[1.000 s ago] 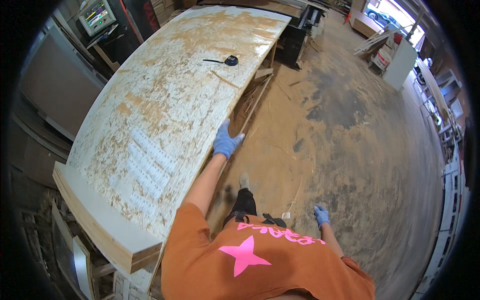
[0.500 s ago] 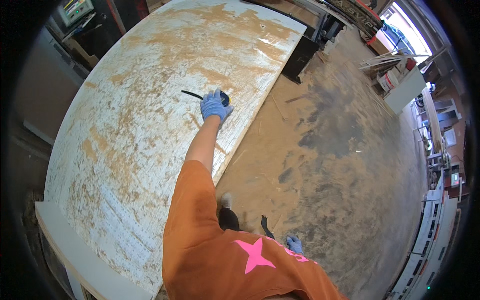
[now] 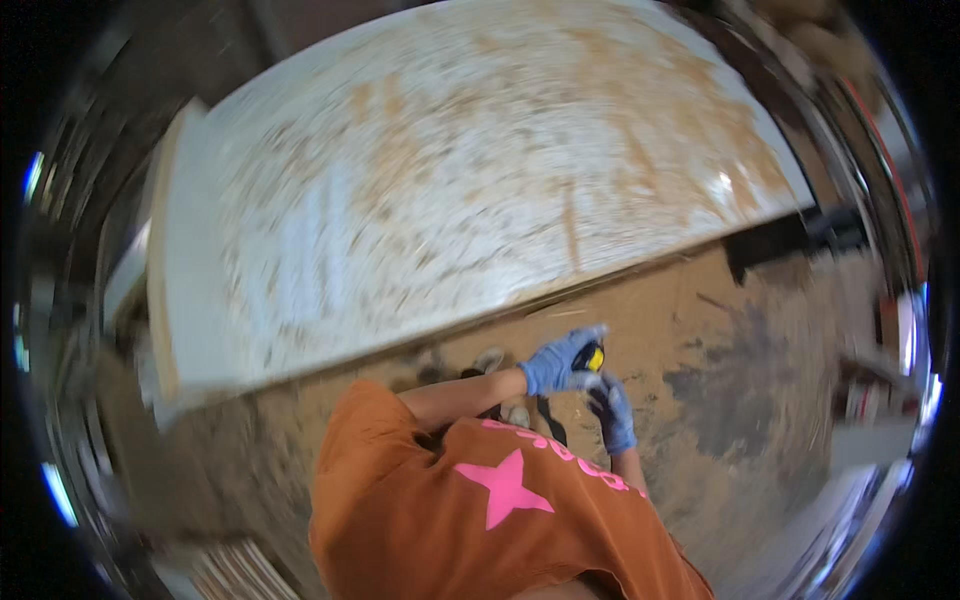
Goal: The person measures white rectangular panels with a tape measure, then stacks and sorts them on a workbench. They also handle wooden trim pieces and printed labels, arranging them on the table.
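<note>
My gloved left hand is closed around a small black-and-yellow tape measure, in front of my body and just off the board's near edge. My gloved right hand is raised close below it, fingers toward the tape measure. Motion blur hides whether those fingers touch or grip it. Beyond both hands lies a large white board, scuffed and streaked with brown dust.
A pale raised strip borders the board's left end. Below its right corner is a black support. The floor is dusty brown with a dark stain. A pale panel and stacked goods stand at right.
My left hand has lifted the tape measure off the board and brought it back toward my body. My right hand has come up from my side to meet it. The view has turned left.
</note>
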The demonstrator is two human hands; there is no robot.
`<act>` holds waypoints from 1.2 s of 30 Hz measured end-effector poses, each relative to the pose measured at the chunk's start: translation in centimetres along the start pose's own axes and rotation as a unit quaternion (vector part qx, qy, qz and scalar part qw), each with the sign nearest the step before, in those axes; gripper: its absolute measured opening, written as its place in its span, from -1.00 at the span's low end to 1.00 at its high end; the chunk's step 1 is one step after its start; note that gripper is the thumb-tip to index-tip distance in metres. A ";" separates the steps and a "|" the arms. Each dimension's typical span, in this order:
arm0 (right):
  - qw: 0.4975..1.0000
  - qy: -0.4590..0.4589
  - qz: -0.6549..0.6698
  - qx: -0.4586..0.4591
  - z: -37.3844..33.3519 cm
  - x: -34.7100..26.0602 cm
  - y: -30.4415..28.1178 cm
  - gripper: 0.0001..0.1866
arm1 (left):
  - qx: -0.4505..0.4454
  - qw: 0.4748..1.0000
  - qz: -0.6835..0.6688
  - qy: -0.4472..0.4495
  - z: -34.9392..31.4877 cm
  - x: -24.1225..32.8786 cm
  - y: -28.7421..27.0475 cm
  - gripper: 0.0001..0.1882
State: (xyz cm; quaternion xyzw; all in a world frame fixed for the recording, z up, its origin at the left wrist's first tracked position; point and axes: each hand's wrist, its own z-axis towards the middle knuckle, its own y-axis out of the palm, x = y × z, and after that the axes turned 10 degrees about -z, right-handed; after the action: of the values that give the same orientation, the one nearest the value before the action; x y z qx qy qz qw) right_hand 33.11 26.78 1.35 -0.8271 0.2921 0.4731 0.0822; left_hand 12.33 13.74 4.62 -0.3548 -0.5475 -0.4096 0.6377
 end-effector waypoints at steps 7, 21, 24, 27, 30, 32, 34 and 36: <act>0.884 0.064 -0.107 -0.450 -3.5 -1.7 14.2 0.08 | 0.251 0.947 0.072 -0.186 -20.4 6.3 5.0 -0.11; 0.588 0.132 -0.261 -0.754 -18.5 21.6 48.7 -0.44 | 0.690 0.713 -0.111 -0.055 -59.9 10.1 3.8 -0.44; 0.516 0.083 -0.293 -0.801 -21.8 28.7 54.8 -0.52 | 0.701 0.708 -0.088 -0.010 -66.8 14.4 1.9 -0.67; 0.466 0.039 -0.308 -0.829 -25.6 31.9 61.4 -0.71 | 0.691 0.712 0.095 -0.078 -74.3 14.2 -0.3 -0.68; 0.406 -0.012 -0.311 -0.859 -30.8 25.3 69.8 -0.73 | 0.738 0.666 -0.051 -0.091 -79.8 14.7 -4.1 -0.70; 0.386 -0.008 -0.367 -0.846 -32.5 22.7 75.3 -0.69 | 0.732 0.675 0.011 -0.091 -83.0 14.7 -8.0 -0.70; 0.337 -0.040 -0.518 -0.785 -30.1 26.9 80.5 -0.61 | 0.731 0.671 -0.004 -0.125 -86.5 14.3 -12.4 -0.67; 0.288 -0.052 -0.558 -0.776 -30.0 28.8 85.9 -0.56 | 0.745 0.655 -0.006 -0.124 -89.6 16.0 -16.8 -0.64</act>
State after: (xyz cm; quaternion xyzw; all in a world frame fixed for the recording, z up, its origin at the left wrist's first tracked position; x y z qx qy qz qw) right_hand 18.01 -67.34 5.62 -0.4404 -0.7492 0.3602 -0.3391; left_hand 34.65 -76.08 7.17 0.1950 -0.7452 0.1804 0.6117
